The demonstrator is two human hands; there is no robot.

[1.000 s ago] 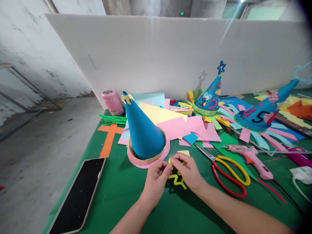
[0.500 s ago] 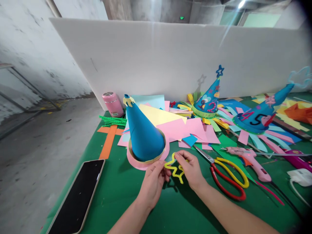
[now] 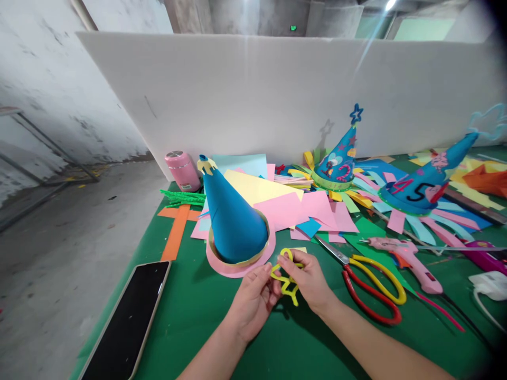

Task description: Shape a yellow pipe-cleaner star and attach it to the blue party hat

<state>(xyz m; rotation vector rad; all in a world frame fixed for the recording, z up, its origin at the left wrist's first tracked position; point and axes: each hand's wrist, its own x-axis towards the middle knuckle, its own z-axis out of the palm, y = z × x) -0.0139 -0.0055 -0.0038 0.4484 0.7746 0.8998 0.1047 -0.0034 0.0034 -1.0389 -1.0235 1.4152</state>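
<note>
Between my two hands is a bent yellow pipe cleaner (image 3: 291, 287), shaped in zigzags with a loop at its top. My left hand (image 3: 253, 298) pinches its left side between thumb and fingers. On the other side my right hand (image 3: 311, 279) is closed on the upper right part, with the thumb at the loop. Just beyond my hands stands a blue paper cone hat (image 3: 235, 221) with a pink brim and a pale yellow trim at its tip. Scissors (image 3: 372, 285) with red and yellow handles lie right of my right hand.
A phone (image 3: 129, 316) lies at the left edge. Behind are a pink canister (image 3: 182, 171), green pipe cleaners (image 3: 182, 198) and pink paper sheets (image 3: 281, 208). Rightward are a pink glue gun (image 3: 412, 261), a white plug (image 3: 489, 285) and two decorated hats (image 3: 338, 158). A white board (image 3: 253, 95) stands behind.
My right fingers have shifted slightly left and down on the yellow pipe cleaner, whose top is now curled into a tighter loop. My left hand keeps its pinch.
</note>
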